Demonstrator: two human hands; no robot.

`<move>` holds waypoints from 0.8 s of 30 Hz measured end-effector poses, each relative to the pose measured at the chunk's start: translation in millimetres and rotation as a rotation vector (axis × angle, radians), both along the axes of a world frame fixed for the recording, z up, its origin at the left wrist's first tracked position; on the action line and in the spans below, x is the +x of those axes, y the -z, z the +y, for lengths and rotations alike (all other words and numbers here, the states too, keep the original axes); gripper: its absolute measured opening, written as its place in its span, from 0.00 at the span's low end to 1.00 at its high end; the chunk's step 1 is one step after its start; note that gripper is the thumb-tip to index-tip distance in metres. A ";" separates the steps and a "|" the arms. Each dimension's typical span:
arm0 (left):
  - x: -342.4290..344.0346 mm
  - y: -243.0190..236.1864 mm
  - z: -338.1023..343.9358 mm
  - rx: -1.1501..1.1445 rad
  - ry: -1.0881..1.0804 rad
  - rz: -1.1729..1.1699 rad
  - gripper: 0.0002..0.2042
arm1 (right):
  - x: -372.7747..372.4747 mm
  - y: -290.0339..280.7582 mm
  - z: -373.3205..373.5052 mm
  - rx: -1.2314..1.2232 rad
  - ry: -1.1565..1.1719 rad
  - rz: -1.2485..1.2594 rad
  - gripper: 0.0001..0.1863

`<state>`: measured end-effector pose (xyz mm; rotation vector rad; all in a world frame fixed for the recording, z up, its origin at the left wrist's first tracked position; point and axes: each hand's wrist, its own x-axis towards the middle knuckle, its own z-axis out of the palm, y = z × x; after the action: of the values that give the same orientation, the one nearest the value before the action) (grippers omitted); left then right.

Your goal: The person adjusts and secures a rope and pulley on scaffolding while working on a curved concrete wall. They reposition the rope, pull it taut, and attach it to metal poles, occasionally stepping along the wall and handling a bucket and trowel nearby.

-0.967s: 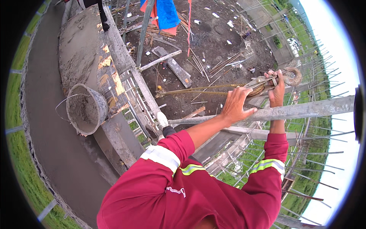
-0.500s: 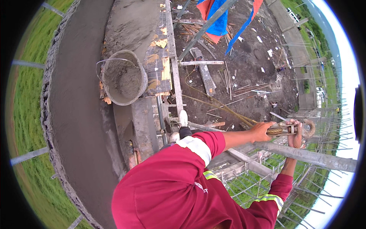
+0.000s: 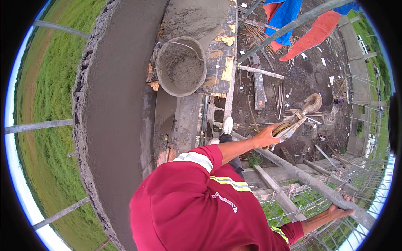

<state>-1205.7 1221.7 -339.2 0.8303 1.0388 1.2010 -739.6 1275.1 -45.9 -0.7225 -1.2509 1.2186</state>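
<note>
My left hand (image 3: pixel 267 136) is closed around a rope pulley block (image 3: pixel 289 127), a metal block with a rope-wrapped wheel. Its large rusty hook (image 3: pixel 313 103) points up and away from me, with nothing hanging on it. A thick grey pipe (image 3: pixel 303 171) slants just beneath that hand. Farther down the pipe, toward its right end, my right hand (image 3: pixel 337 210) wraps around it. My arms are in dark red sleeves with reflective bands.
A bucket of wet mortar (image 3: pixel 181 67) stands on a board left of my feet. Beside it runs a fresh concrete surface (image 3: pixel 119 104) with a rough edge. Blue and orange tarps (image 3: pixel 284 21) hang from poles ahead. Far below lie loose timber and a scaffold lattice.
My right hand has let go of the pulley block and taken hold of the pipe. The block stays in my left hand, its hook now tilted upward. The view has shifted left.
</note>
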 end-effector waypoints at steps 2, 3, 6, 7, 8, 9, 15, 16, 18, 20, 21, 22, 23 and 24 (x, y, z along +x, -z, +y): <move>-9.9 -1.6 -15.7 0.001 -0.092 -0.006 0.39 | 0.0 0.1 2.3 -0.086 0.376 -0.027 0.43; -14.5 -3.0 -21.2 0.010 -0.121 -0.046 0.39 | -3.4 2.7 4.4 -0.069 0.413 -0.049 0.40; -19.7 -6.9 -37.5 0.075 -0.153 -0.090 0.39 | -20.6 8.0 5.1 -0.040 0.591 -0.010 0.36; -21.8 -9.2 -40.6 0.077 -0.126 -0.079 0.39 | -28.0 8.0 3.6 -0.031 0.626 -0.039 0.34; -23.3 -11.0 -44.5 0.091 -0.095 -0.069 0.40 | -35.5 6.6 2.0 -0.011 0.668 -0.065 0.33; -23.9 -14.3 -46.6 0.134 -0.087 -0.060 0.40 | -42.9 1.6 1.6 0.000 0.706 -0.084 0.32; -18.1 -31.1 -62.9 0.107 0.077 0.072 0.41 | -116.6 9.4 -10.5 0.082 1.368 -0.449 0.34; -14.7 -32.0 -66.9 0.133 0.080 0.040 0.41 | -135.9 17.8 -12.9 0.243 1.567 -0.596 0.40; -7.2 -30.0 -77.0 0.119 0.066 -0.010 0.42 | -179.3 58.6 -29.7 0.468 1.237 -0.750 0.42; -1.0 -26.6 -88.2 0.156 0.039 0.018 0.42 | -224.6 111.2 -44.3 0.338 0.743 -0.777 0.43; 0.2 -23.3 -93.9 0.188 0.039 0.037 0.43 | -244.6 139.1 -49.2 0.110 0.431 -0.735 0.42; 1.8 -20.6 -99.8 0.192 0.029 0.078 0.43 | -259.2 152.4 -41.7 -0.102 0.257 -0.457 0.41; 1.6 -18.3 -105.1 0.198 0.018 0.126 0.43 | -272.6 161.5 -29.0 -0.366 0.135 -0.178 0.40; 0.4 -13.6 -112.2 0.181 0.004 0.198 0.43 | -280.0 169.2 -19.8 -0.372 0.044 -0.244 0.40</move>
<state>-1205.2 1109.5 -325.6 1.1099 1.0978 1.2403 -1019.6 1255.3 -215.1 -1.1936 -1.2078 1.3738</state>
